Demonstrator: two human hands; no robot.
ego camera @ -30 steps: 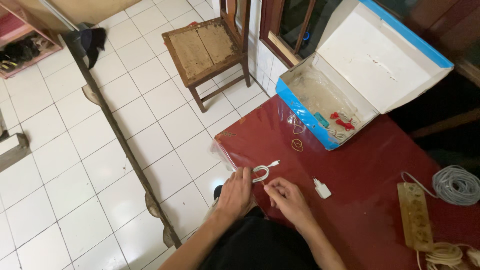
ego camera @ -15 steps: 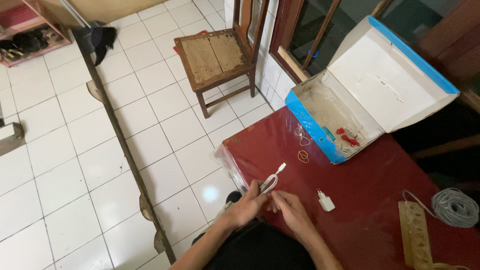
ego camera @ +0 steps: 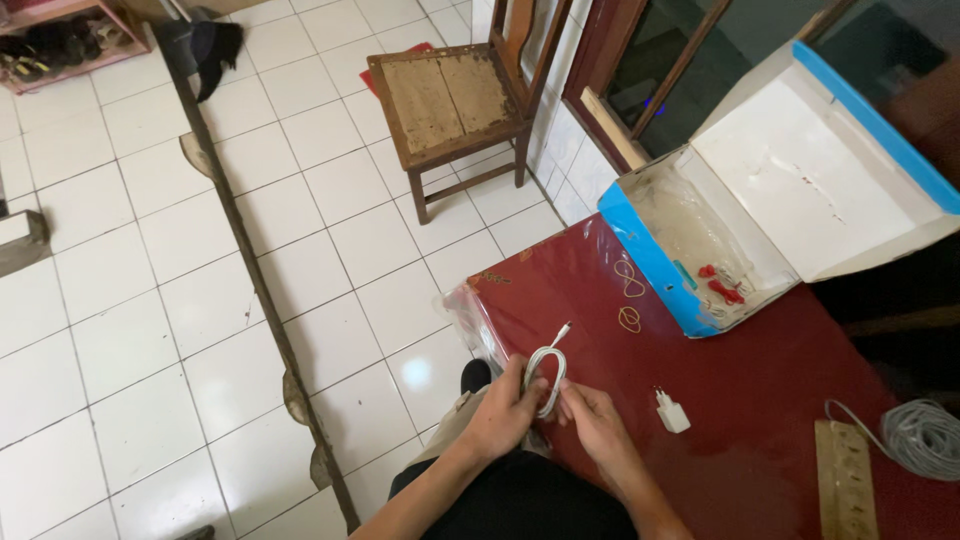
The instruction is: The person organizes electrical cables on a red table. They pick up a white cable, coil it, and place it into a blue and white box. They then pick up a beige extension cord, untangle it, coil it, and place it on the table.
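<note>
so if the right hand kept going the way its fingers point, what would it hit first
The right hand points up-left at the coiled white cable it already touches, held with the left hand. Beyond that lies bare red tabletop to its edge, as far as depth shows.

One cable (ego camera: 546, 374); two rubber bands (ego camera: 630, 320)

Looked like somebody's home: white tile floor (ego camera: 130, 280), worn wooden chair (ego camera: 450, 95) by window (ego camera: 670, 60), shoe rack (ego camera: 60, 35) in corner, red-covered table (ego camera: 760, 400) with shoebox (ego camera: 790, 210).
</note>
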